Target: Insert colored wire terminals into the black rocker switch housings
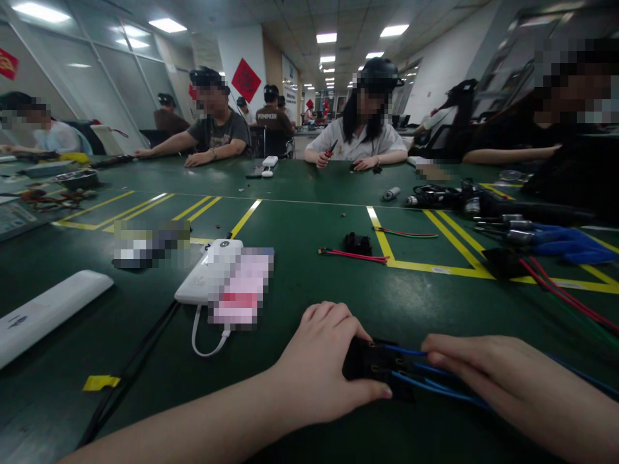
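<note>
My left hand [322,357] is closed around the left side of a small black terminal block [382,361] on the table, thumb in front and fingers behind. Metal contacts show on top of the block. Several blue wires [432,385] run out of its right side. Just right of the block, my right hand [503,370] pinches one blue wire between thumb and fingertips; the other wires pass beneath that hand. Beyond the hands lie a black connector piece [358,243] and red wires [355,254].
On the left are a white power bank [203,274] cabled to a phone [244,283], a long white case [53,309] and a black cord [130,367]. Screwdrivers with blue handles [570,243] lie right, near yellow tape lines [440,267]. Co-workers sit across the green table [309,225].
</note>
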Demonstrator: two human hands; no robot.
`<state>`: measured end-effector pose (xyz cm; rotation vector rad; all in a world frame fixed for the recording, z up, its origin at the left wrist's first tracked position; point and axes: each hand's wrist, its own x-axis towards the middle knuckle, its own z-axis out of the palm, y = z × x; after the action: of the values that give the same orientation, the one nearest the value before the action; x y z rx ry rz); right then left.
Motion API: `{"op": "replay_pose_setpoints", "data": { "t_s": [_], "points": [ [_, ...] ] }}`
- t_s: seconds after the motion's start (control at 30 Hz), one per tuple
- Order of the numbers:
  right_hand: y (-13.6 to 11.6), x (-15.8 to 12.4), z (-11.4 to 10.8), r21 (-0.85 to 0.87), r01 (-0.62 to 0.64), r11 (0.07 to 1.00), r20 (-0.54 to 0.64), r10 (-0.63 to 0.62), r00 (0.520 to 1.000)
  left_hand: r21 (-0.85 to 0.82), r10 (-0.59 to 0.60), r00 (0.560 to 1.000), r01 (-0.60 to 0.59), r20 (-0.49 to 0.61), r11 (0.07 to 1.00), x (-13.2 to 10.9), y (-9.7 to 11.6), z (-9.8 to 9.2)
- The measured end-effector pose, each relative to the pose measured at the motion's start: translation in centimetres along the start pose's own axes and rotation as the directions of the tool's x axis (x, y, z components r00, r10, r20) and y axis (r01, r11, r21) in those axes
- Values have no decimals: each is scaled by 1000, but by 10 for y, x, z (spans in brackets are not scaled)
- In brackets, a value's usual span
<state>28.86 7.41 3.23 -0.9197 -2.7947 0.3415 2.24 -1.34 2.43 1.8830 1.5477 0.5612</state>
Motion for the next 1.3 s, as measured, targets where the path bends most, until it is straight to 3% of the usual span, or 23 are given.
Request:
{"op": "replay_pose_setpoints", "data": {
  "t_s": [0.13, 0.37, 0.53, 0.7, 0.87, 1.0, 1.07, 1.17, 1.23, 1.3],
  "points": [
    [4, 4, 1, 177, -104, 979, 225, 63, 972, -2, 15, 1000, -15, -9, 1000, -1, -2, 1],
    [2, 13, 4, 189, -122, 974, 252, 72, 965, -6, -8, 1000, 8, 3, 1000, 0, 1, -1],
    [0, 10, -2, 150, -74, 986, 139, 53, 989, -8, -2, 1000, 2, 4, 1000, -1, 0, -1],
    [-6, 0, -7, 31, 126, 991, -86, -123, 989, -14, -2, 1000, 2, 10, 1000, -1, -1, -1],
    [-2, 4, 0, 90, -67, 994, 171, 51, 984, -4, 2, 1000, -2, 1, 1000, 1, -2, 1],
    [2, 7, 2, 123, -84, 989, 218, 56, 974, -5, 19, 1000, -19, -18, 1000, 0, -3, 2],
    [2, 6, -1, 123, -63, 990, 180, 40, 983, -6, 12, 1000, -12, -14, 1000, 0, -2, 2],
    [-2, 3, -6, 66, 88, 994, -2, -88, 996, -3, -3, 1000, 3, 1, 1000, 0, 0, 0],
    [-7, 1, -8, 7, 213, 977, -157, -210, 965, -1, -14, 1000, 14, 7, 1000, 0, 1, -1],
    [-11, -1, -9, -27, 282, 959, -240, -280, 929, -2, -19, 1000, 19, 14, 1000, 0, 1, -1]
  ]
}}
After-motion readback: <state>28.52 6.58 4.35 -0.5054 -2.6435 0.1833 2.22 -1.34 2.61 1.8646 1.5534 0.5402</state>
